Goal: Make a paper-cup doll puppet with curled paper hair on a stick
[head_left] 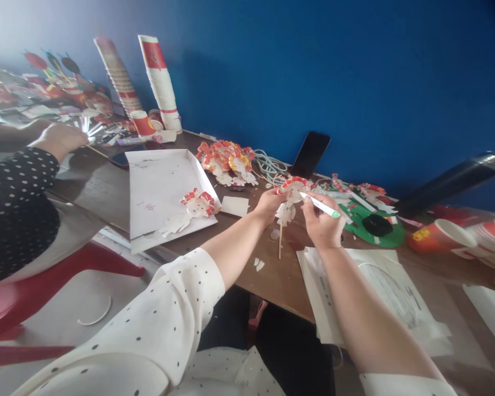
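My left hand (269, 204) pinches a paper-cup doll (291, 192) with a red fringed rim, mounted on a thin wooden stick (280, 242) that hangs down over the brown table (272, 275). My right hand (324, 225) grips a white marker with a green cap (320, 205), its tip touching the doll's face. A finished doll (196, 204) lies on a white cardboard sheet (160, 187) to the left.
A pile of finished dolls (226, 159) lies near a coiled cable and a leaning phone (311, 154). Cup stacks (160, 82) stand at the back left. A green disc (375, 231), red cups (441, 235) and papers (379, 297) lie right. Another person's arm (33, 159) and a red chair (45, 286) are left.
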`<state>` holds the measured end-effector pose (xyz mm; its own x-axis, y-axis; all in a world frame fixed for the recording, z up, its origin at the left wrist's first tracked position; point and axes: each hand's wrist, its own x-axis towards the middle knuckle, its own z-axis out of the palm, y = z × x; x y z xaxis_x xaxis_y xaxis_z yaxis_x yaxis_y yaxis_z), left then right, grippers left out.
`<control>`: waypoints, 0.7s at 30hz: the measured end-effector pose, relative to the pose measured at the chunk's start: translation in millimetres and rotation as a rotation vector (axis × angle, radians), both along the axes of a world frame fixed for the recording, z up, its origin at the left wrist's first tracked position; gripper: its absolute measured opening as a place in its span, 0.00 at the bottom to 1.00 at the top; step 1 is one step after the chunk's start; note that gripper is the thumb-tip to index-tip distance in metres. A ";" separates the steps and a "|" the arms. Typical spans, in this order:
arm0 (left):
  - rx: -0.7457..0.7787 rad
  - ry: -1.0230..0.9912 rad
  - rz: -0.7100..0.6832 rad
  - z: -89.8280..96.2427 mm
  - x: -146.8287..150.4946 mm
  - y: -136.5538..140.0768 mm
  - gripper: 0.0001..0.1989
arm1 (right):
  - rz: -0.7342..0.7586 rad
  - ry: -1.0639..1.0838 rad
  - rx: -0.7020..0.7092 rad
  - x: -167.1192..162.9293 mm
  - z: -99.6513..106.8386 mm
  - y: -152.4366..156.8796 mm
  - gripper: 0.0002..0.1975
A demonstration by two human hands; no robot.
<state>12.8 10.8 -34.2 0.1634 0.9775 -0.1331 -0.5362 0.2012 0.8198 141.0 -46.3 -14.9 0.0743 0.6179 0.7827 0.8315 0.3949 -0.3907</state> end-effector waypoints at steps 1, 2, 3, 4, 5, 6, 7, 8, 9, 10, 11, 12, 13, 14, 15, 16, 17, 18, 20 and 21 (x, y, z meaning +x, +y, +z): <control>0.000 0.002 -0.006 0.7 -0.2 -0.7 0.05 | -0.008 -0.008 -0.003 -0.5 0.6 -0.3 0.14; -0.003 0.005 -0.012 1.4 -0.5 -1.4 0.05 | -0.015 -0.012 -0.009 -0.8 1.1 -0.4 0.14; -0.008 0.009 -0.015 2.1 -0.8 -2.0 0.05 | -0.020 -0.011 -0.014 -1.0 1.3 -0.4 0.14; -0.012 0.014 -0.016 2.6 -1.1 -2.5 0.05 | -0.024 -0.006 -0.016 -1.0 1.3 -0.3 0.15; -0.016 0.019 -0.015 2.8 -1.3 -2.8 0.06 | -0.023 -0.001 -0.018 -0.9 1.1 0.0 0.15; -0.018 0.023 -0.010 2.9 -1.4 -3.0 0.07 | -0.023 0.003 -0.018 -0.6 0.7 0.5 0.15; -0.017 0.024 -0.008 2.8 -1.5 -3.1 0.07 | -0.023 0.005 -0.017 -0.1 0.1 1.0 0.15; -0.012 0.021 -0.010 2.5 -1.4 -3.0 0.07 | -0.023 0.006 -0.015 0.3 -0.5 1.6 0.15; -0.006 0.014 -0.012 2.1 -1.4 -2.9 0.07 | -0.023 0.006 -0.013 0.8 -1.2 2.1 0.15; 0.000 0.006 -0.018 1.6 -1.2 -2.6 0.06 | -0.022 0.005 -0.012 1.2 -1.8 2.6 0.15; 0.007 -0.002 -0.021 1.0 -1.0 -2.3 0.06 | -0.019 0.003 -0.009 1.5 -2.4 3.0 0.14; 0.012 -0.006 -0.020 0.4 -0.7 -1.8 0.05 | -0.016 0.002 -0.005 1.8 -2.9 3.4 0.14; 0.015 -0.006 -0.018 -0.2 -0.5 -1.3 0.04 | -0.015 0.000 -0.001 1.9 -3.3 3.6 0.14; 0.019 -0.003 -0.015 -0.7 -0.2 -0.8 0.04 | -0.015 -0.002 0.001 2.0 -3.7 3.8 0.14; 0.023 0.002 -0.010 -1.2 0.1 -0.2 0.03 | -0.017 -0.004 0.001 2.0 -3.9 3.9 0.14; 0.028 0.007 -0.005 -1.6 0.3 0.4 0.03 | -0.021 -0.005 -0.002 2.0 -4.0 3.9 0.15; 0.032 0.010 0.001 -1.8 0.5 0.9 0.02 | -0.025 -0.005 -0.006 1.9 -4.0 3.9 0.15; 0.034 0.013 0.003 -2.1 0.7 1.4 0.02 | -0.029 -0.004 -0.011 1.8 -3.9 3.9 0.15; 0.035 0.014 0.001 -2.4 0.8 2.3 0.03 | -0.027 -0.002 -0.018 1.7 -3.7 3.7 0.15; 0.034 0.010 -0.004 -2.6 0.9 2.6 0.03 | -0.024 -0.002 -0.019 1.6 -3.5 3.6 0.15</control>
<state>13.7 13.4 -36.8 0.1658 0.9809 -0.1014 -0.5269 0.1751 0.8317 142.6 -42.7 -18.4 0.0882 0.6306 0.7711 0.8415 0.3671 -0.3964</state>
